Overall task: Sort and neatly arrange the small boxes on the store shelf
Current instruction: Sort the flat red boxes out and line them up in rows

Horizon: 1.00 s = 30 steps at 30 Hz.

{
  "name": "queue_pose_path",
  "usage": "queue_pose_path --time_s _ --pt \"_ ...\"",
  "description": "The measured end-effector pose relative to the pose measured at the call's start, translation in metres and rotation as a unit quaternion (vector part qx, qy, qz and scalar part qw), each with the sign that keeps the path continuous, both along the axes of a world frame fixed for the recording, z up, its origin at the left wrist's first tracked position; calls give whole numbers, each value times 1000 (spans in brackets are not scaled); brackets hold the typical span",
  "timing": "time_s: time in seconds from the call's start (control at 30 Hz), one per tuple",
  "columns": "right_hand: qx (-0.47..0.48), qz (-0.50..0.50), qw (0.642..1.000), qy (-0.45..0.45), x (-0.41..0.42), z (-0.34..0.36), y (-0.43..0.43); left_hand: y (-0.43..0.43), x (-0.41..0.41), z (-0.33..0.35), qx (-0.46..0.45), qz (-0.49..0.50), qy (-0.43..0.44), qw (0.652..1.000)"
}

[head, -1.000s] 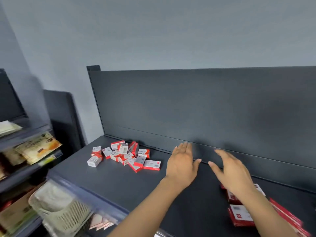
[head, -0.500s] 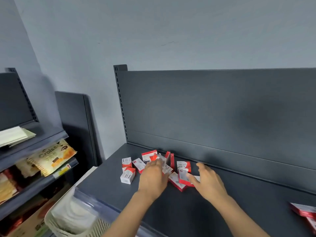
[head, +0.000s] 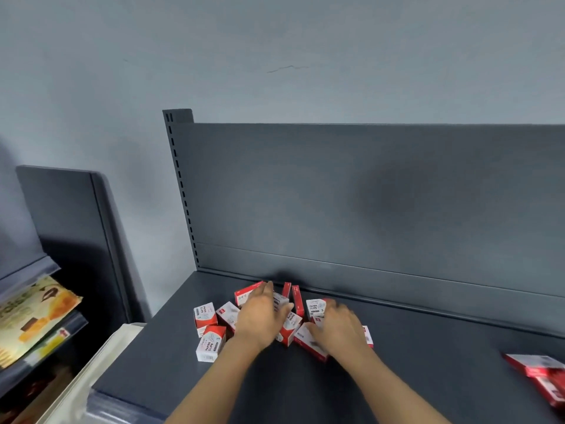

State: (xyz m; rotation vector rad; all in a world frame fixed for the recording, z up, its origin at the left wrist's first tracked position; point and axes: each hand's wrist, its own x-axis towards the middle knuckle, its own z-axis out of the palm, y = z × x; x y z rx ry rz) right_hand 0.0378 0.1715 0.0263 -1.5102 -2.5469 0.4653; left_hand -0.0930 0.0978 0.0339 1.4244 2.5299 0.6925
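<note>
Lying jumbled in the lower middle of the frame, the small red-and-white boxes (head: 287,330) are sitting on the dark grey shelf (head: 412,384). Several are printed PAPER CLIPS. Some are standing on end and others are lying flat, with the rearmost leaning just beside the back panel (head: 367,194).

The left hand (head: 260,316) is resting palm down on the middle of the pile, its fingers stretched forward and fairly straight across the box tops. The right hand (head: 336,328) is covering the pile's right side; its fingers are blurring, so I cannot tell whether it is holding a box.

One paper-clip box (head: 211,344) is standing at the pile's lower left, near the shelf's left edge.

Bare shelf is stretching right of the pile and down toward the front lip, as far as some larger red boxes (head: 538,371) at the frame's right edge. A slotted upright (head: 180,185) is rising at the shelf's back left corner. At the far left, a neighbouring shelf is carrying a yellow snack packet (head: 33,316).
</note>
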Motion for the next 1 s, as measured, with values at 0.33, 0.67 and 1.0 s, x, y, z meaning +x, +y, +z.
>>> queue_pose_path --time_s 0.33,0.67,1.0 --pt "-32 -12 999 9 0 -1 -3 14 -3 -6 13 31 -1 999" --pt "13 -11 999 33 23 17 -9 13 15 17 124 36 -50 990" --pt "29 -83 993 84 148 50 9 60 122 53 178 -77 -50 980"
